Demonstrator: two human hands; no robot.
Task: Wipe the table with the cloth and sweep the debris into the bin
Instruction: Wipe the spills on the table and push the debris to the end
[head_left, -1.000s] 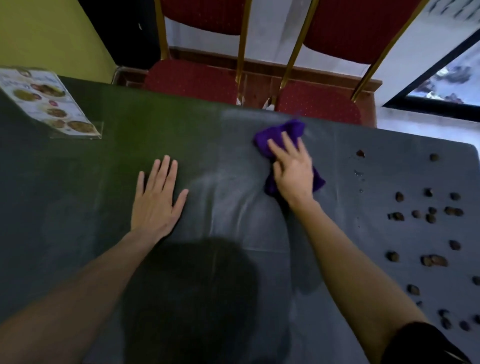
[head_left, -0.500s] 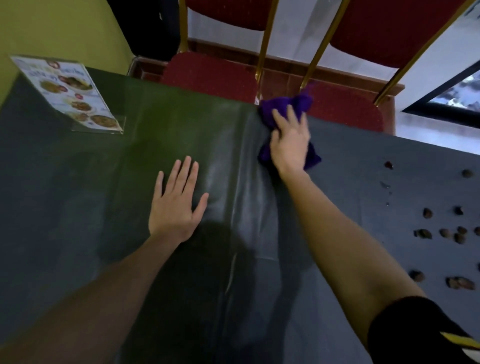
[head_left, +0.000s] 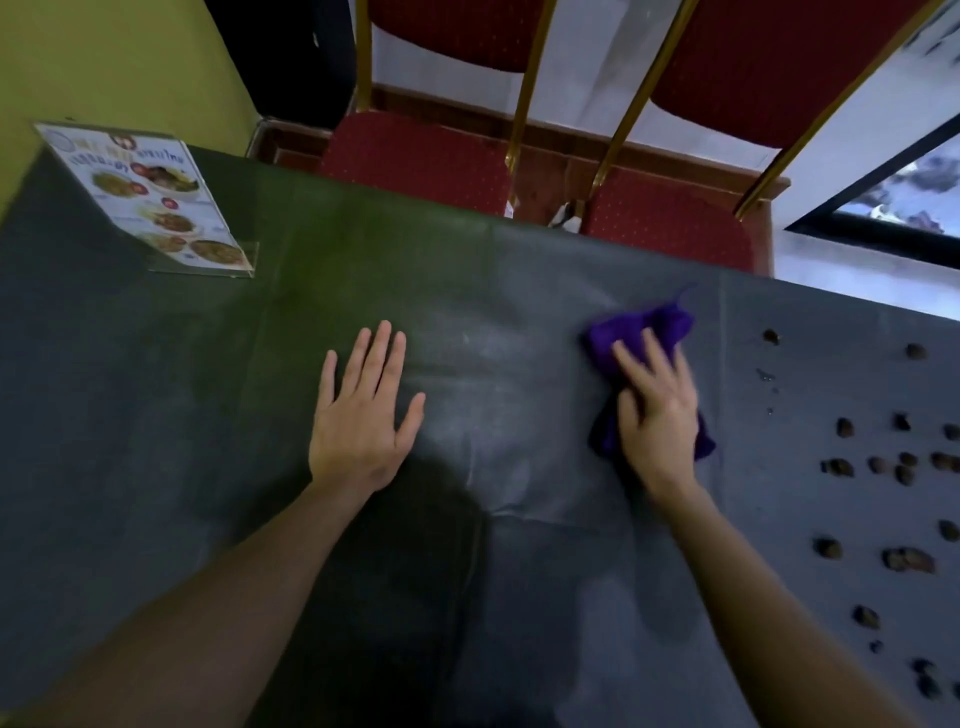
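A purple cloth (head_left: 660, 325) lies bunched on the dark table (head_left: 208, 415), right of centre. My right hand (head_left: 655, 410) presses flat on top of the cloth, fingers spread toward the far edge. My left hand (head_left: 362, 410) rests flat on the bare table to the left, fingers apart, holding nothing. Several small brown bits of debris (head_left: 837, 466) lie scattered over the table's right part, just right of the cloth. No bin is in view.
A menu card in a clear stand (head_left: 150, 202) sits at the far left corner. Two red chairs with gold frames (head_left: 415, 156) (head_left: 670, 223) stand against the table's far edge. A yellow wall is at the left.
My right hand has pulled the cloth back from the table's far edge toward me and to the right, closer to the debris. My left hand has stayed flat in place.
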